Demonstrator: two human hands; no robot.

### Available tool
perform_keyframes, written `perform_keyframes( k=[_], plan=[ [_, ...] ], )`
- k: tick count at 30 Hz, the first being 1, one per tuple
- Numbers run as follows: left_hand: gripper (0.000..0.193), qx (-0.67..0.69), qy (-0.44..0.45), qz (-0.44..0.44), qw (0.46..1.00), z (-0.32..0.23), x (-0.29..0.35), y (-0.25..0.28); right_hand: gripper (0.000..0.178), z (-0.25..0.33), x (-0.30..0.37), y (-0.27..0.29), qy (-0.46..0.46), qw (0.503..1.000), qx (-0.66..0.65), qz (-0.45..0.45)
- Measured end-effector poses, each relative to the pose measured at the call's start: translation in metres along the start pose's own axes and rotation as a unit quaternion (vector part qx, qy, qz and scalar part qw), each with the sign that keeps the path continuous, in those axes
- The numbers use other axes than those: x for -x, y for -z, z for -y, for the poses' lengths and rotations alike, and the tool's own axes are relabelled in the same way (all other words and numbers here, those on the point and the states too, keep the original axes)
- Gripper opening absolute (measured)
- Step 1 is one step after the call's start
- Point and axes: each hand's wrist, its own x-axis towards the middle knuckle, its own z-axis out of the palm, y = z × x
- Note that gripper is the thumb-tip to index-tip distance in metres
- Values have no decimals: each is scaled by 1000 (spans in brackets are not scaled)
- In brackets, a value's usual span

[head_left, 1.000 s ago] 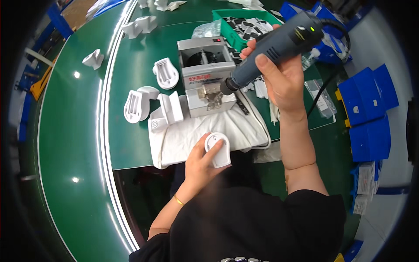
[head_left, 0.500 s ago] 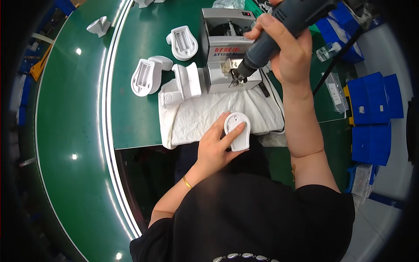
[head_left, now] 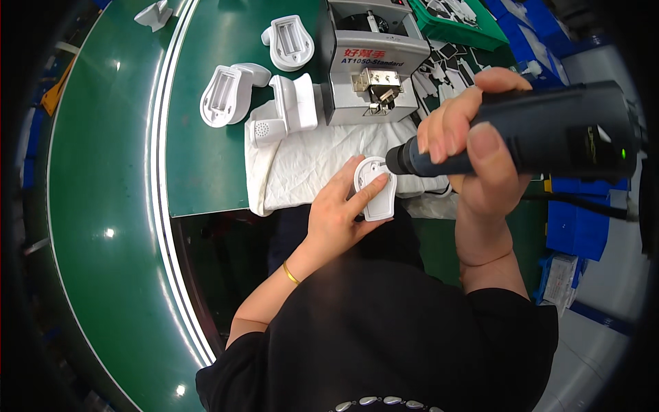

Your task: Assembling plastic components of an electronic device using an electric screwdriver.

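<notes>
My left hand (head_left: 341, 209) grips a white rounded plastic housing (head_left: 377, 202) by its edge, thumb resting across the hollow face. Wrapped in my right hand (head_left: 480, 134) is a black electric screwdriver (head_left: 556, 127), held level with a cord trailing from its side. Its tip points left and meets the upper part of the housing, near a small hole; whether a screw sits there is too small to tell. Beyond the hands stands a grey screw feeder (head_left: 371, 89) with a metal outlet block on its front.
White plastic units (head_left: 226, 96) stand left of the feeder, some on a white cloth (head_left: 309, 175). A green bin (head_left: 467, 24) of small parts is at the back right, with loose strips beside it. Blue bins (head_left: 576, 220) line the right side. A lit rail runs along the left.
My right hand has brought the screwdriver from the feeder's outlet down and toward me, turning it level onto the housing. My left hand still holds the housing.
</notes>
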Motion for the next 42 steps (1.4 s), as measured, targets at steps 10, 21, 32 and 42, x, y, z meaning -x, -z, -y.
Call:
perform_keyframes(
  k=[10,21,32,42],
  plan=[
    [70,1,-10,-6,1000,1,0,1,33,-6,8,-9,2,996,55,-64],
    [70,-2,-9,-5,1000,1,1,2,35,-15,8,-6,17,999,33,-15],
    [70,4,-6,3,1000,2,0,2,37,-15,3,-7,-26,991,129,20],
    [71,0,-10,0,1000,2,2,0,28,-32,9,-7,-8,999,-4,-51]
  ],
)
